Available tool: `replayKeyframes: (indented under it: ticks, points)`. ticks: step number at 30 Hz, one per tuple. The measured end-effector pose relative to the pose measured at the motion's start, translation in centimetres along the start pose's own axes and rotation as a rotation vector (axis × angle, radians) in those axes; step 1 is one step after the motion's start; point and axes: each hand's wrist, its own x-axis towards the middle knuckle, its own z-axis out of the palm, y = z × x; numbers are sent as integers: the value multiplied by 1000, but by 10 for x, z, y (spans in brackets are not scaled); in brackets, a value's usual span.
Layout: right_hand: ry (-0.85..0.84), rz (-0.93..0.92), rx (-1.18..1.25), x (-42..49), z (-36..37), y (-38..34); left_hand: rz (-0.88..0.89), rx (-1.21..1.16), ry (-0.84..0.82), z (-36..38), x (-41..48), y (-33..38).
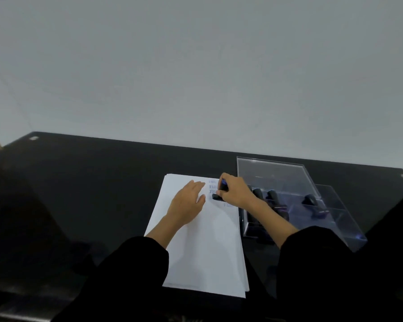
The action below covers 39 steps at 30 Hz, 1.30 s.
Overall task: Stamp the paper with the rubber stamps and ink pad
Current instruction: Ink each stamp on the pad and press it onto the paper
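Rubber stamp [219,194], small, rigid and likely light, sits on the paper [207,247] near its far right corner, its handle gripped by the right hand [236,190]. The left hand [187,203] lies flat, fingers straight, pinning the thin, slide-prone sheets. Stamp face hidden; blue prints [213,187] unreadable; ink pad not discernible.

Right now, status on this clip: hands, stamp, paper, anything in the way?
Left hand flat on the paper. Right hand grips a black stamp, base on the sheet by blue prints. Clear box of stamps to the right, not blocking.
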Motion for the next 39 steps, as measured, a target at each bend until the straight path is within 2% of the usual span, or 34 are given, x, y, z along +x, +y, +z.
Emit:
replayKeyframes:
  ticks: [6, 12, 21, 31, 39]
  points:
    - [-18, -10, -110, 13, 14, 5, 16, 177, -84, 21, 4, -11]
    - [-46, -15, -182, 14, 20, 6, 41, 277, -78, 26, 2, -14]
    - [3, -4, -264, 7, 30, 0, 48, 294, -63, 30, 3, -16]
    - [141, -25, -273, -1, 45, 3, 51, 273, -41, 33, 2, -17]
    - [126, -7, -255, 5, 44, 3, 50, 275, -39, 34, 3, -18]
